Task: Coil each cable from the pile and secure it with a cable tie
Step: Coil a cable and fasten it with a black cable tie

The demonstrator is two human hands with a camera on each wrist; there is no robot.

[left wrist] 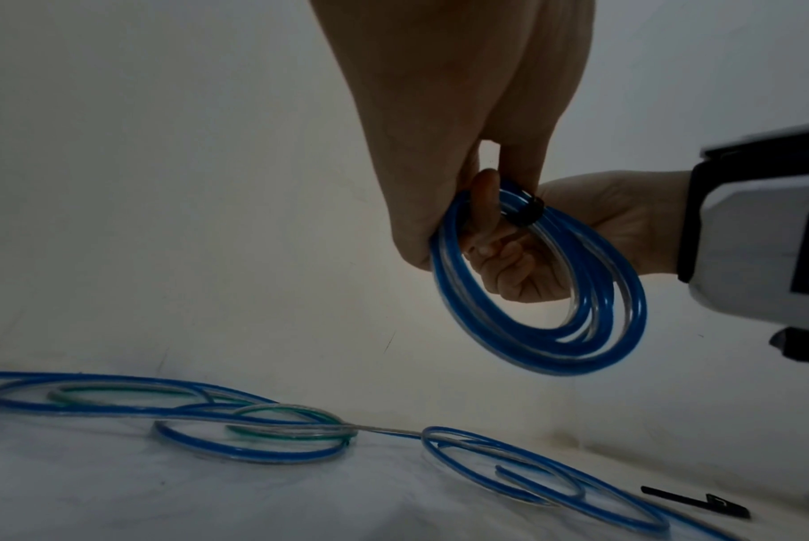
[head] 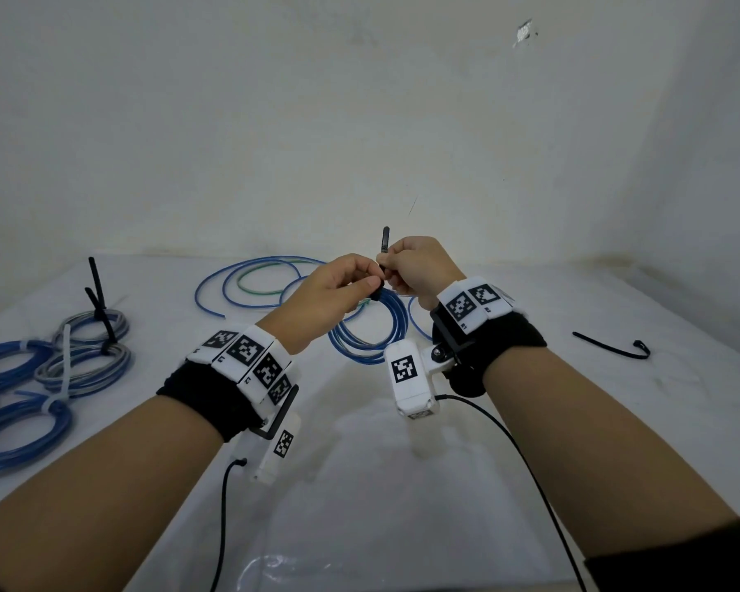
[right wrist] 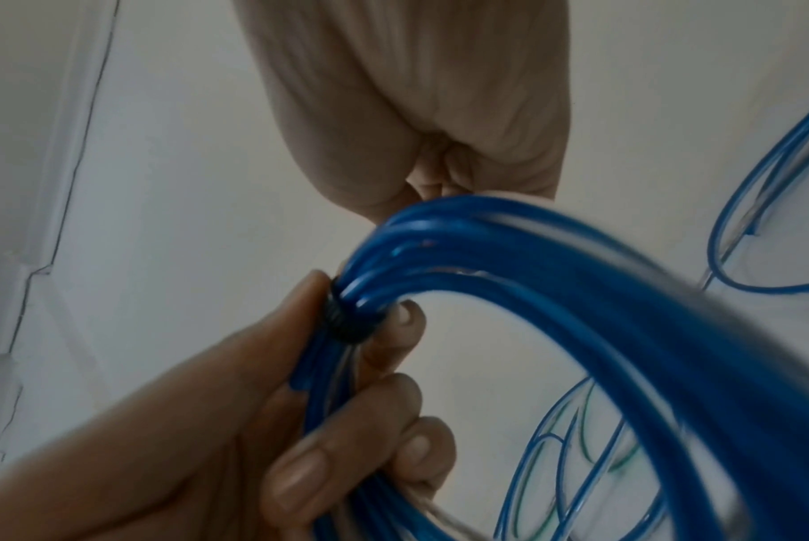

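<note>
A blue cable coil (head: 372, 335) hangs in the air between my hands over the middle of the table. My left hand (head: 359, 288) grips the bundle, its thumb and fingers against the black cable tie (head: 377, 293) wrapped around the strands. My right hand (head: 396, 267) pinches the tie's tail (head: 385, 239), which sticks up above the fist. The left wrist view has the coil (left wrist: 532, 336) dangling from my left hand (left wrist: 458, 227), with the tie band (left wrist: 526, 214) drawn tight. In the right wrist view the left hand's fingers (right wrist: 393, 402) curl round the coil (right wrist: 578, 311) just below the tie (right wrist: 347, 324).
Loose blue and green cables (head: 253, 279) lie spread behind the hands. Several tied coils (head: 82, 361) sit at the left edge, two with black tie tails standing up. A spare black cable tie (head: 611, 346) lies at the right. A white wall closes off the back of the table (head: 402, 484).
</note>
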